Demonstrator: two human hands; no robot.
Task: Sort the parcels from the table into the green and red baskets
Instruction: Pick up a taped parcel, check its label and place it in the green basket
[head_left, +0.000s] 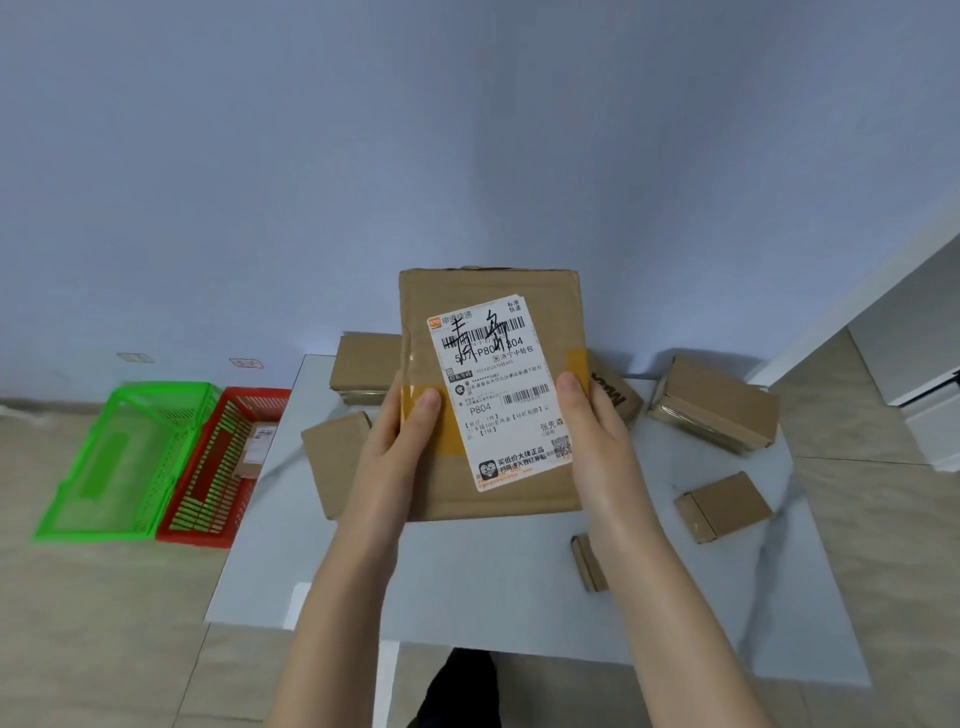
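1. Both hands are up over the table (467, 587): the left hand (395, 441) and right hand (597, 436) clamp the held parcel (519, 501) by its side edges, thumbs pressed on its front, lifting it clear of the tabletop.
2. Its white shipping label (498, 395), scrawled with black pen, faces us.
3. Loose parcels lie on the table around it: one at the left (332, 457), a big one at the right (717, 405), a small one nearer (727, 504).
4. On the floor to the left, the green basket (156, 410) and red basket (208, 499) sit side by side, touching; a boxed parcel (257, 441) lies in the red one.
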